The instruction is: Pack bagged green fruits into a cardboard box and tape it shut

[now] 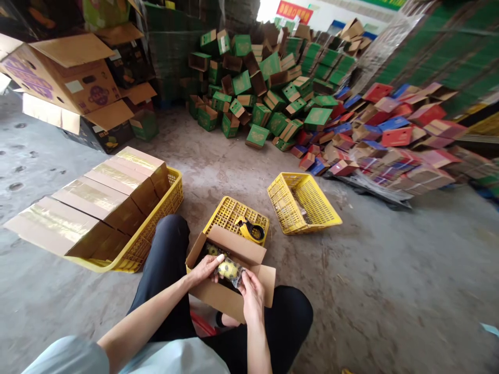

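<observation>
A clear-wrapped pack of yellow, dark-spotted pieces [230, 270] is held between my two hands over an open cardboard box [238, 243]. My left hand [207, 268] grips its left end, the thumb on top. At the right end, my right hand [251, 287] pinches the wrapping. Another yellow, dark-spotted piece [212, 250] lies inside the box, partly behind my left hand; the rest of the inside is hidden. The box stands between my knees, its flaps spread, against an upturned yellow plastic crate [221, 210]. On that crate rests a yellow-and-black tape dispenser [251, 230].
To the left, a yellow basket [177, 191] carries several taped cardboard boxes [111, 176]. Another yellow basket [317, 200] sits on the floor ahead to the right. Heaped green boxes [277, 123] and red and blue boxes [395, 136] lie beyond. Larger open cartons [80, 85] are stacked back left.
</observation>
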`<state>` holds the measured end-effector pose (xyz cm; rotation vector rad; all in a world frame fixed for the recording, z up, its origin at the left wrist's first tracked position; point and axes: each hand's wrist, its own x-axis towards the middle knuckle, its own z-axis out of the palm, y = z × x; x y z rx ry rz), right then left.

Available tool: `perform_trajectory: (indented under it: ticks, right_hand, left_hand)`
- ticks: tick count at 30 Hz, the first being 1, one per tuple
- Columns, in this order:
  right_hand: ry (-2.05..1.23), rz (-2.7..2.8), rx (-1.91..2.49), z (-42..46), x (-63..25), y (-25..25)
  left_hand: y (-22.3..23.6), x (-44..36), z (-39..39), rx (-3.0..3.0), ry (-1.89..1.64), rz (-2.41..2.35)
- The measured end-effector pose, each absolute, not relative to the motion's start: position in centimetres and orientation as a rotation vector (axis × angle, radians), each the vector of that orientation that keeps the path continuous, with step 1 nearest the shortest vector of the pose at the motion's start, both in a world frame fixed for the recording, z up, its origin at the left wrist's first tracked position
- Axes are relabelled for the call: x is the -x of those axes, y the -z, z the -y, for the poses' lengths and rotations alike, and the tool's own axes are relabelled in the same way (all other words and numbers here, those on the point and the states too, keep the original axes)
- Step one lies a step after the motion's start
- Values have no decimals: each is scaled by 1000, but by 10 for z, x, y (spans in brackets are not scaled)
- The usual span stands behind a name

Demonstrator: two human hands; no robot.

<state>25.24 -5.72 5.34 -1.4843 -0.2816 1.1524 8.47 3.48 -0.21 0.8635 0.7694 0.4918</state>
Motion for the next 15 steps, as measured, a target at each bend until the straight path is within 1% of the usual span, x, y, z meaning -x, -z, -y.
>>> perform_trajectory:
  ticks: [4, 10, 15]
  right_hand:
    - [-1117, 219, 1479, 60, -253, -48]
    - [-1060, 146, 1478, 63, -255, -45]
    - [-1056, 254, 1535, 63, -258, -48]
  left_hand:
    - [0, -83, -37, -789, -509, -708]
    - [-5, -78, -36, -617, -531, -461]
    - [-2, -78, -34, -681, -529, -520]
